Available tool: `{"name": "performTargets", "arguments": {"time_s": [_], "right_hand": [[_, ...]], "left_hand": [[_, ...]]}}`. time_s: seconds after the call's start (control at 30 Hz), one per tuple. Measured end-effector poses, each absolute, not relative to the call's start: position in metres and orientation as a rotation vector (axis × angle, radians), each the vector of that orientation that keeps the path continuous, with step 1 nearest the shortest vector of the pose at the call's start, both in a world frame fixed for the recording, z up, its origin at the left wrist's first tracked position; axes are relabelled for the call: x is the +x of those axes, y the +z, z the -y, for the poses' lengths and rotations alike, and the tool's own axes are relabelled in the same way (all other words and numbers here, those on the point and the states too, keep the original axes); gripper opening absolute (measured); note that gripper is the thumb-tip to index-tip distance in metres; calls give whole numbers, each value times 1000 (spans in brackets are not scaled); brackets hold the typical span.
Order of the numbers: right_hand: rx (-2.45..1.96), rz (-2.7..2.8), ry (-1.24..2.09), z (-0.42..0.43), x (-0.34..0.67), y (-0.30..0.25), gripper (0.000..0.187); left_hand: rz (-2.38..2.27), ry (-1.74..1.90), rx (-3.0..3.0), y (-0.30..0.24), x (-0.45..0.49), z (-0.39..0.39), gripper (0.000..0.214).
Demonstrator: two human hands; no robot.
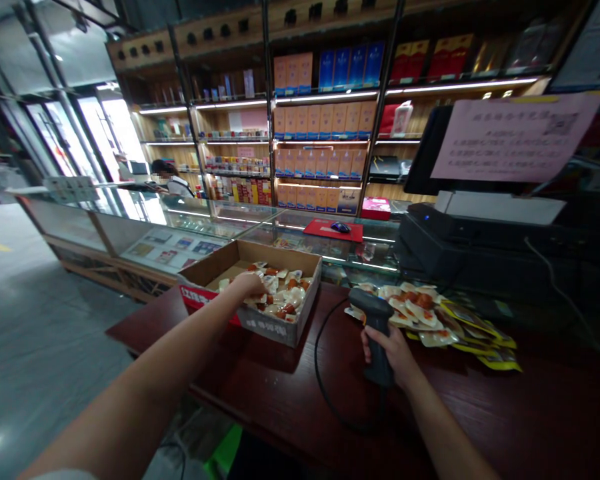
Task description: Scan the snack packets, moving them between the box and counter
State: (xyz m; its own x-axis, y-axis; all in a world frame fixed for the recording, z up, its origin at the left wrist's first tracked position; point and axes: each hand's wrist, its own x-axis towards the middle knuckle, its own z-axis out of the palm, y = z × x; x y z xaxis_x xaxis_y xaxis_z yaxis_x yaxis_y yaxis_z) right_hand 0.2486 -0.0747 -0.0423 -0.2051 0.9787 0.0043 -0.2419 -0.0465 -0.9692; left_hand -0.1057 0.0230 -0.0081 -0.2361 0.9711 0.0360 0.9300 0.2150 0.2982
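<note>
My right hand (pixel 391 348) is wrapped around the handle of a dark barcode scanner (pixel 373 310), held upright over the table with its cable looping down to the left. My left hand (pixel 250 287) reaches into an open cardboard box (pixel 300 330) and touches the clear packets (pixel 287 303) of brownish-orange food inside. Its fingers are curled and partly hidden, so what they grip, if anything, does not show. Beyond the scanner lies a pile of similar packets (pixel 413 307), with several yellow-edged packets (pixel 480 333) at its right side.
The dark red table (pixel 280 400) meets a glass display counter (pixel 260 227). On the counter lie a red mat (pixel 313 229) and a computer mouse (pixel 340 227). A monitor (pixel 425 153) with a pink notice (pixel 510 140) stands at right. A person (pixel 173 180) sits behind the far counter.
</note>
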Motion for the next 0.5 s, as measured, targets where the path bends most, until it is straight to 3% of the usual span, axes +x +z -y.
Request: {"name": "performTargets", "arguments": {"time_s": [0.1, 0.27, 0.5], "right_hand": [[-944, 1159, 1460, 73, 250, -43, 29], [-947, 1156, 1457, 73, 251, -42, 28], [-878, 1198, 1489, 75, 250, -44, 27]], "left_hand": [[-2380, 145, 1809, -8, -99, -25, 18], [-2442, 233, 1766, 0, -101, -20, 20], [-2207, 1136, 1598, 17, -81, 3, 40]]}}
